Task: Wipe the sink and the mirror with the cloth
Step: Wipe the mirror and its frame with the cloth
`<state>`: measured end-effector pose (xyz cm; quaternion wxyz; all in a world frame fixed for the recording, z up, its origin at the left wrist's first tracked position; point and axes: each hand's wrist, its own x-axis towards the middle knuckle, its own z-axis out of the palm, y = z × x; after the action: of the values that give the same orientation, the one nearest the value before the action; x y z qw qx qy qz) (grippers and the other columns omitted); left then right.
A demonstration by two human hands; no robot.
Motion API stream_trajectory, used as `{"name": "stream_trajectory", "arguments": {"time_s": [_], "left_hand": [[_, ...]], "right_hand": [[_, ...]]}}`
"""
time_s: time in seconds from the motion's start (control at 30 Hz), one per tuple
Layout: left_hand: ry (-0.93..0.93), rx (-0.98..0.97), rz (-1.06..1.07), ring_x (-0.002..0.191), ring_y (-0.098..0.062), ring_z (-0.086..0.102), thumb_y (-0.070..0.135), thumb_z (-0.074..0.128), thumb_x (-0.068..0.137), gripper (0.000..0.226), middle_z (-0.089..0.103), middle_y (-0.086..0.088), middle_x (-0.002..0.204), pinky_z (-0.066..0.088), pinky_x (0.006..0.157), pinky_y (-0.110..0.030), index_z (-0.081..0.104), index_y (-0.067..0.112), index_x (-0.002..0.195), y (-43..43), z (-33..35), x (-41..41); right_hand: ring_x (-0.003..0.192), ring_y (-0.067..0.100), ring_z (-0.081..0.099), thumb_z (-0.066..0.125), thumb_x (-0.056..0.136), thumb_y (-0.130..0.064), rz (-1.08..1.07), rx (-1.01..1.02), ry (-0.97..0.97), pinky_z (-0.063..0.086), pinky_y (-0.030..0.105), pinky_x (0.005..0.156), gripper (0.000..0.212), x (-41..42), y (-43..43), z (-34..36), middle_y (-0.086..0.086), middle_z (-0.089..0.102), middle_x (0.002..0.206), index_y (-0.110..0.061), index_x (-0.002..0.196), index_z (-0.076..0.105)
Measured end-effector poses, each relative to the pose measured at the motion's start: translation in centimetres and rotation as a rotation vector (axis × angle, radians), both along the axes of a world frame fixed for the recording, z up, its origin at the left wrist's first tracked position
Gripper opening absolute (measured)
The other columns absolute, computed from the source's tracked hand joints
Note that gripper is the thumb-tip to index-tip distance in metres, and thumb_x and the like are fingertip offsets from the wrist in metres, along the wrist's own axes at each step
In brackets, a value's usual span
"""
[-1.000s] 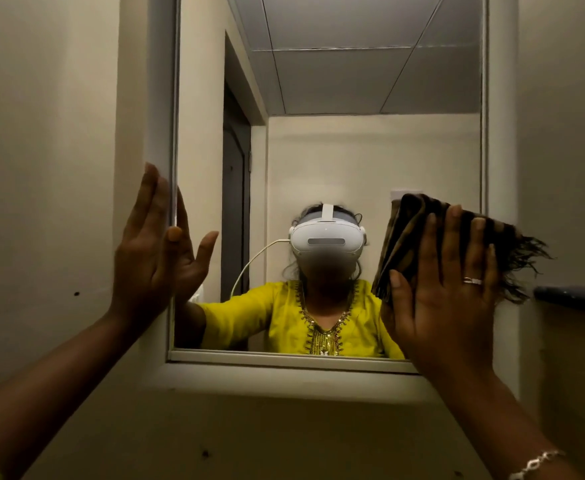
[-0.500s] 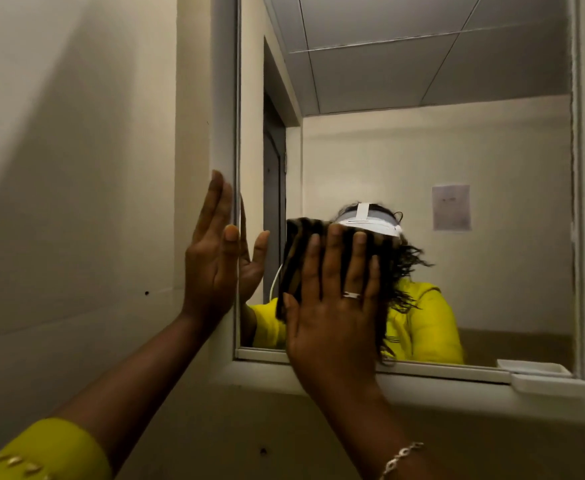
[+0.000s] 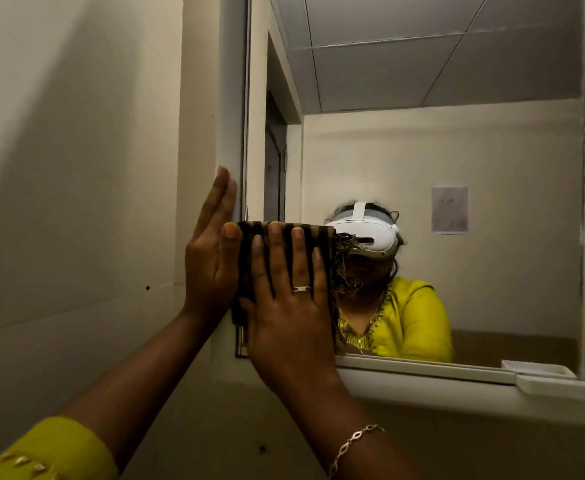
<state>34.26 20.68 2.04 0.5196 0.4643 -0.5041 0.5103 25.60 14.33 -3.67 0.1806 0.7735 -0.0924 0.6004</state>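
A: Two hands up at the mirror [image 3: 457, 202]. Right hand [image 3: 289, 317] lies flat over the cloth [image 3: 318, 244], fingers [image 3: 275, 258] spread and extended, palm pressing the fabric against the glass near the mirror's lower left corner.

B: Is that a grasp or a press?

A: Press. No finger curls around the fabric. The cloth sits between the palm and the glass; its top edge shows just above the fingertips, and a frayed fringe sticks out past the little-finger side, toward the reflected headset.

B: Cloth appearance?

A: Dark, with brown stripes (folded, as far as the edges show). A strip of it also hangs below the thumb side, just beside the left wrist.

B: Left hand?

A: Left hand [image 3: 211, 258] is open, fingers straight and together, held edge-on against the white mirror frame [image 3: 230, 98] where the frame meets the wall [image 3: 76, 168]. It holds nothing. Its thumb tip touches the cloth's upper left corner.

B: Accessories noted?

A: Ring [image 3: 301, 289] on the right hand, chain bracelet [image 3: 351, 445] on the right wrist, yellow sleeve [image 3: 52, 452] on the left arm.

B: Anything on the ledge?

A: Small white tray [image 3: 554, 386] at the frame's lower right, well apart from both hands.
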Motion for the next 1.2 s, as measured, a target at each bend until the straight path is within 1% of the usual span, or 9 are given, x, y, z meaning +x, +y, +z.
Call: {"name": "stream_trajectory", "arguments": {"time_s": [0.13, 0.27, 0.4, 0.5, 0.7, 0.77, 0.93, 1.1, 1.2], "left_hand": [[0.003, -0.005, 0.066, 0.135, -0.004, 0.024, 0.044, 0.013, 0.097, 0.065, 0.025, -0.017, 0.146, 0.026, 0.103, -0.009, 0.032, -0.006, 0.135, 0.0, -0.1, -0.1], [0.007, -0.008, 0.158, 0.132, -0.022, 0.034, 0.051, 0.012, 0.096, 0.07, 0.026, -0.015, 0.145, 0.033, 0.094, -0.005, 0.032, -0.004, 0.135, 0.2, 0.0, -1.0], [-0.024, -0.023, 0.291, 0.128, -0.019, 0.036, 0.056, 0.016, 0.094, 0.073, 0.028, -0.017, 0.145, 0.038, 0.085, -0.013, 0.032, -0.002, 0.135, 0.1, -0.3, -1.6], [-0.026, -0.021, 0.314, 0.126, -0.015, 0.036, 0.052, 0.015, 0.096, 0.068, 0.027, -0.015, 0.146, 0.044, 0.079, -0.027, 0.031, 0.001, 0.137, 0.1, -0.4, -1.2], [-0.007, -0.026, 0.324, 0.131, 0.011, 0.017, 0.034, 0.024, 0.095, 0.054, 0.021, -0.01, 0.148, 0.042, 0.083, -0.033, 0.026, 0.002, 0.139, -0.1, -1.0, -1.1], [-0.01, -0.034, 0.319, 0.127, 0.02, 0.012, 0.032, 0.025, 0.095, 0.054, 0.02, -0.009, 0.146, 0.039, 0.087, -0.027, 0.027, 0.0, 0.138, -0.1, -1.1, -1.2], [0.014, -0.022, 0.325, 0.129, 0.019, 0.01, 0.027, 0.026, 0.096, 0.052, 0.02, -0.012, 0.146, 0.022, 0.093, 0.005, 0.027, -0.001, 0.138, -0.4, -1.4, -1.1], [0.03, -0.012, 0.311, 0.13, 0.018, 0.009, 0.04, 0.021, 0.097, 0.06, 0.017, -0.014, 0.146, 0.02, 0.092, 0.007, 0.024, -0.004, 0.138, -0.3, -2.6, -1.5], [0.028, -0.01, 0.312, 0.131, 0.015, 0.009, 0.046, 0.017, 0.097, 0.065, 0.017, -0.014, 0.147, 0.025, 0.091, 0.002, 0.023, -0.003, 0.138, -0.3, -2.8, -1.6]], "right_hand": [[0.143, 0.026, 0.007, 0.034, 0.091, -0.036, 0.003, -0.009, 0.039, 0.007, 0.042, 0.115, 0.063, -1.4, -1.3, -0.1, 0.01, 0.015, 0.155, -0.012, 0.147, 0.019], [0.144, 0.026, 0.007, 0.034, 0.091, -0.035, -0.01, 0.005, 0.054, 0.008, 0.042, 0.115, 0.062, -3.6, -2.9, -0.4, 0.008, 0.016, 0.155, -0.013, 0.147, 0.02], [0.144, 0.025, 0.007, 0.037, 0.09, -0.035, -0.066, -0.006, 0.054, 0.011, 0.043, 0.114, 0.062, -6.0, -5.2, -0.8, 0.007, 0.016, 0.155, -0.014, 0.147, 0.021], [0.143, 0.025, 0.007, 0.038, 0.09, -0.035, -0.099, -0.016, 0.038, 0.012, 0.043, 0.114, 0.062, -7.8, -6.9, -0.9, 0.007, 0.014, 0.155, -0.014, 0.146, 0.022], [0.142, 0.027, 0.01, 0.032, 0.092, -0.037, -0.171, -0.006, 0.0, 0.009, 0.044, 0.115, 0.061, -11.9, -10.5, -0.6, 0.009, 0.015, 0.154, -0.012, 0.146, 0.019], [0.143, 0.027, 0.008, 0.028, 0.093, -0.039, -0.206, 0.002, -0.003, 0.006, 0.043, 0.116, 0.061, -13.4, -12.0, -0.5, 0.008, 0.012, 0.154, -0.012, 0.146, 0.016], [0.143, 0.028, 0.005, 0.013, 0.096, -0.044, -0.278, 0.04, -0.011, 0.002, 0.042, 0.116, 0.06, -16.9, -15.1, -0.4, 0.007, 0.008, 0.156, -0.014, 0.147, 0.009], [0.143, 0.028, 0.005, 0.015, 0.097, -0.045, -0.274, 0.015, -0.035, 0.0, 0.041, 0.117, 0.06, -17.0, -15.5, -0.5, 0.006, 0.006, 0.155, -0.014, 0.148, 0.008], [0.144, 0.028, 0.004, 0.021, 0.095, -0.043, -0.281, 0.021, -0.044, 0.001, 0.042, 0.117, 0.062, -16.8, -15.5, -0.7, 0.007, 0.005, 0.155, -0.014, 0.148, 0.009]]}}
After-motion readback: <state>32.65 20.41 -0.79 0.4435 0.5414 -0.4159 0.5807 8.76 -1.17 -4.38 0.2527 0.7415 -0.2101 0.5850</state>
